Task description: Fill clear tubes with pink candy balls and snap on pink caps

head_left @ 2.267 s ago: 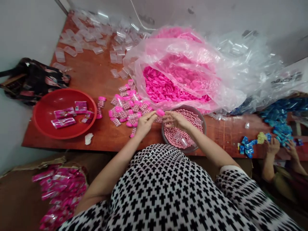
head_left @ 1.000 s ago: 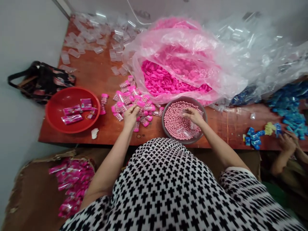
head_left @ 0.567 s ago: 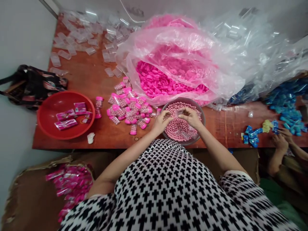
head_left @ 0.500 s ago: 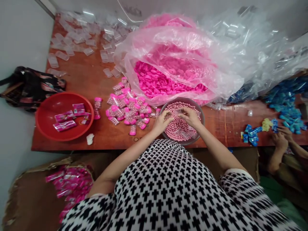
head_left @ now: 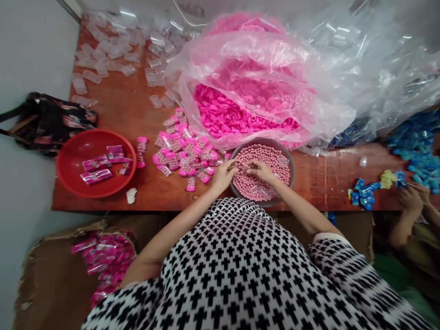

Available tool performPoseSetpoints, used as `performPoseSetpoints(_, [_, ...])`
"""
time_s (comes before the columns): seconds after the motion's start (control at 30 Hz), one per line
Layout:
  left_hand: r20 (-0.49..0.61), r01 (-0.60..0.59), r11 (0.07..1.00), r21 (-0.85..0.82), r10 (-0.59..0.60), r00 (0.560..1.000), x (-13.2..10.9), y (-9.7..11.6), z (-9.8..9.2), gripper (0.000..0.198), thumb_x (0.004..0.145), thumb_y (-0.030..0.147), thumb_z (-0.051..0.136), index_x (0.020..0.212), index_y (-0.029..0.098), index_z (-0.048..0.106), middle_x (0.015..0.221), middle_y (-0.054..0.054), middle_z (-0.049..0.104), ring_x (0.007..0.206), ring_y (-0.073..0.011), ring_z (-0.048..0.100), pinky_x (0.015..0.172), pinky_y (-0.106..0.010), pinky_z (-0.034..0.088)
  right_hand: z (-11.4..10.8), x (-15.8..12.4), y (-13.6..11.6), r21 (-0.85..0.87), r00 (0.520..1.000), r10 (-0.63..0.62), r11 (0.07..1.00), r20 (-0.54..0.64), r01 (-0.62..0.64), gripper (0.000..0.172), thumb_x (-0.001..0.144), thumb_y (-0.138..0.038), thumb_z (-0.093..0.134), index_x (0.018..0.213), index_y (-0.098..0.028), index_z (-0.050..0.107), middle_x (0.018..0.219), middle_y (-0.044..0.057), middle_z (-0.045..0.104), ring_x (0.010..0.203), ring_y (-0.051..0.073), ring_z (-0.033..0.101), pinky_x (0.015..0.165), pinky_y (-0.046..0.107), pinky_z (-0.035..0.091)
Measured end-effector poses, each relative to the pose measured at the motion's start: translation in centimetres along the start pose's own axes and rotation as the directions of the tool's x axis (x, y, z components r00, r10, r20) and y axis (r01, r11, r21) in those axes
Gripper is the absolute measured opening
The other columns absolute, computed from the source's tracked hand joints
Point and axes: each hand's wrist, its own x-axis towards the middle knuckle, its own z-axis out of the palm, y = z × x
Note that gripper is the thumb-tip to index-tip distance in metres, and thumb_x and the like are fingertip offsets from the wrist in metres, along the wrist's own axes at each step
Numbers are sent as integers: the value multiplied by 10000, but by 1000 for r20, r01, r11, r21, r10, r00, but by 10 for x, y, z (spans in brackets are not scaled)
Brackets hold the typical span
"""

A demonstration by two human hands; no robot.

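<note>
A grey bowl (head_left: 293, 172) full of pink beads (head_left: 256, 183) stands at the table's front edge. My left hand (head_left: 224, 175) is at the bowl's left rim, its thumb and fingers bent toward each other. Over the beads, my right hand (head_left: 260, 171) has its fingertips pinched near the left fingertips. Something small and clear seems to be between the two hands, too small to make out. Small clear containers lie on the beads. Left of the bowl is a pile of bead-filled clear containers with pink caps (head_left: 187, 149).
Behind the bowl lies a large plastic bag (head_left: 275, 55) of pink parts. A red bowl (head_left: 72, 183) with pink packets and a black bag (head_left: 44, 123) are at left. Blue pieces (head_left: 364, 192) and another person's hands (head_left: 412, 197) are at right.
Both my hands have shifted left and slightly down over the bowl. A clear container on the beads at the right now shows more fully.
</note>
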Motion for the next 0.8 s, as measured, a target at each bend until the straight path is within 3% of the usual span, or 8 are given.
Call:
performPoseSetpoints(0.13, [92,-34,999,-8,35,995,2,14,12,303,774,212,626,1071,159,649,1056,-78,693,938,-201,648,874,-343,496,-3,-14,-14,240,999,14,971,-50,-2,314,634,-298,735,885,-188,581,824,-26,600,760,127,568,745,278,471])
performPoseSetpoints(0.23, [107,-18,998,-58,24,994,3,23,17,219,803,241,588,986,163,679,984,-56,707,905,-193,643,863,-327,488,-1,-20,-23,267,997,4,964,-82,18,328,601,-291,762,853,-194,577,818,-29,597,769,128,573,760,290,489])
performPoseSetpoints(0.37, [130,66,953,-295,-28,991,5,21,22,226,780,291,613,943,152,684,950,-55,707,900,-192,640,852,-329,499,-5,-26,-32,258,997,-38,965,-66,54,371,625,-303,760,937,-205,586,872,-7,624,805,146,602,770,304,511])
performPoseSetpoints(0.47, [192,160,869,-469,-77,978,5,16,25,339,743,361,652,1002,144,674,989,-70,700,899,-207,647,828,-366,521,-14,-31,-43,134,989,-132,981,-67,141,419,718,-330,704,1103,-227,575,953,17,643,846,155,617,779,307,514])
performPoseSetpoints(0.57, [240,191,838,-511,-74,968,6,15,25,439,707,385,677,1071,140,661,1032,-82,694,885,-219,653,808,-389,530,-22,-32,-53,-136,959,-285,950,-12,281,316,802,-317,635,1105,-231,616,1043,44,662,958,173,615,881,333,476])
performPoseSetpoints(0.67, [205,88,912,-402,-5,979,8,17,19,386,709,354,674,1030,140,687,1022,-80,704,908,-222,649,854,-379,506,-23,-31,-59,-332,929,-366,872,50,361,214,839,-304,593,1021,-218,667,1010,62,690,963,182,626,897,343,463])
performPoseSetpoints(0.8, [144,-74,975,-208,105,984,8,20,6,274,736,274,651,978,160,707,998,-70,713,948,-213,639,912,-374,474,-20,-29,-67,-326,937,-331,879,109,348,240,851,-330,571,1041,-224,673,999,59,702,927,180,644,853,335,484])
